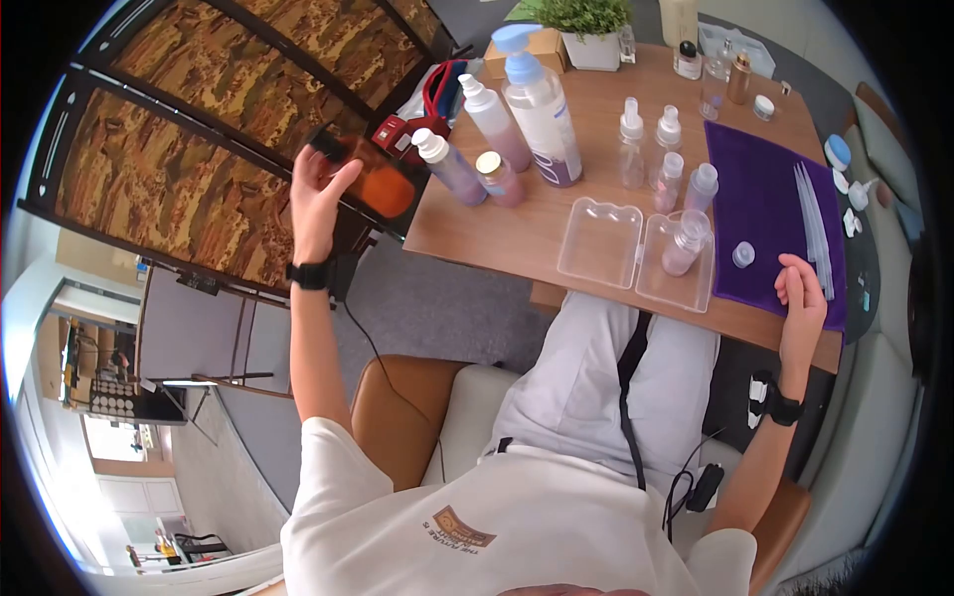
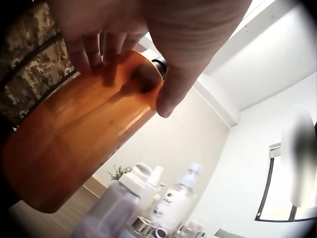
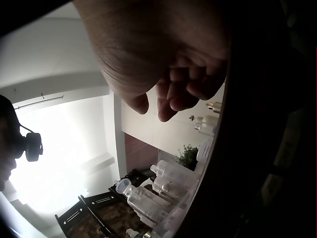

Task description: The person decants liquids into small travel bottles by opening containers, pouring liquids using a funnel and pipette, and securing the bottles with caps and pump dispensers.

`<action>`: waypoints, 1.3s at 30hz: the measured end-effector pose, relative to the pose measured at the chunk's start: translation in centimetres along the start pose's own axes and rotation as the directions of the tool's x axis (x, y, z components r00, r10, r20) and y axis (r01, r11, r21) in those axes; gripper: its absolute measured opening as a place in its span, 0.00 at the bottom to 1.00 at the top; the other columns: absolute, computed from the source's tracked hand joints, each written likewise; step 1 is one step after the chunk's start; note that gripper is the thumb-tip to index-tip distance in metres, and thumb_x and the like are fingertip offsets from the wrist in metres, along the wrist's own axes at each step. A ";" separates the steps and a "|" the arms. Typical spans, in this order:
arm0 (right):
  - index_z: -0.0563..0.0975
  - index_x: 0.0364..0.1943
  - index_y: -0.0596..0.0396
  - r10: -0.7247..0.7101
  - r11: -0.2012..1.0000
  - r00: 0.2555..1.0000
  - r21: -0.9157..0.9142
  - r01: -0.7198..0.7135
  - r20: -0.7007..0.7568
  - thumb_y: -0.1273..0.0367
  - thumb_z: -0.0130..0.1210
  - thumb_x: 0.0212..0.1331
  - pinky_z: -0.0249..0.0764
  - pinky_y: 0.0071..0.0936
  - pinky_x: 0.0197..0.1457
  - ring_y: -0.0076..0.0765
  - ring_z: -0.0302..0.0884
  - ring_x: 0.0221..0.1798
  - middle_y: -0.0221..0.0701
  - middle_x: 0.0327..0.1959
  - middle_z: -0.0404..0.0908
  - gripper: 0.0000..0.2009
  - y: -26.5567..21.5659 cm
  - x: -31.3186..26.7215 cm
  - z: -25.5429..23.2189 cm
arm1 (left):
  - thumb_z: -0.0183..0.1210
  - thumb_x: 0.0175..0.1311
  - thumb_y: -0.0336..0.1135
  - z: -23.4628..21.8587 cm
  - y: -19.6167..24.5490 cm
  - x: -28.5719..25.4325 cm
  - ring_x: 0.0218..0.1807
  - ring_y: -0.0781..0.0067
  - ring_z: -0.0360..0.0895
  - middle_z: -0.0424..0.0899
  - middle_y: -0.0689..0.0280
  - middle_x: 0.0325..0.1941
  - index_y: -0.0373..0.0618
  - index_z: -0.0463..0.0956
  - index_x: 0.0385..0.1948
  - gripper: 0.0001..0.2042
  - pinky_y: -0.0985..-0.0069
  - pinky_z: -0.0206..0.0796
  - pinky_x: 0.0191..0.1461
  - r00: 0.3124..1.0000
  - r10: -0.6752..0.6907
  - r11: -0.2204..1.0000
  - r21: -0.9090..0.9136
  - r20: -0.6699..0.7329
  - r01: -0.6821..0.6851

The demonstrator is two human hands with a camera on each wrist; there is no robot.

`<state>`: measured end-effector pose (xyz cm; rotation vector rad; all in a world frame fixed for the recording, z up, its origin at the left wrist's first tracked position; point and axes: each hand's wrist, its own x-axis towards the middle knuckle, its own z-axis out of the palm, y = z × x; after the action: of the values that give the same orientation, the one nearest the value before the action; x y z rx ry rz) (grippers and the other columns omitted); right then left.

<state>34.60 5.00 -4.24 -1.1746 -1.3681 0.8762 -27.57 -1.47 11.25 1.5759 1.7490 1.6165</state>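
Beside the table's left end, my left hand grips a translucent orange pump bottle near its dark top. In the left wrist view the bottle lies tilted, its dip tube showing through the wall, with thumb and fingers around the upper part. My right hand is at the front right edge of the purple cloth, fingers loosely curled and holding nothing. Near it lie several slim clear pipettes and a small clear cap.
An opened clear plastic case lies at the table's front, a small bottle standing in its right half. Several small clear bottles stand behind it. Left of them are a large pump bottle and a gold-lidded jar. A folding screen stands left.
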 end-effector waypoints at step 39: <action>0.84 0.51 0.58 0.038 0.998 0.999 -0.041 -0.038 0.004 0.67 0.54 0.78 0.61 0.17 0.40 0.16 0.66 0.36 0.20 0.32 0.73 0.11 -0.2 0.0 0.2 | 0.62 0.78 0.43 7.2 -4.3 7.6 0.58 0.81 0.78 0.83 0.68 0.59 0.35 0.75 0.65 0.23 0.79 0.69 0.62 0.889 -0.159 0.968 -0.108 0.429 0.225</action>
<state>34.34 4.94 -4.04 -1.2340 -1.3771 0.8816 -26.85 9.55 8.62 1.4851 1.4591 1.1808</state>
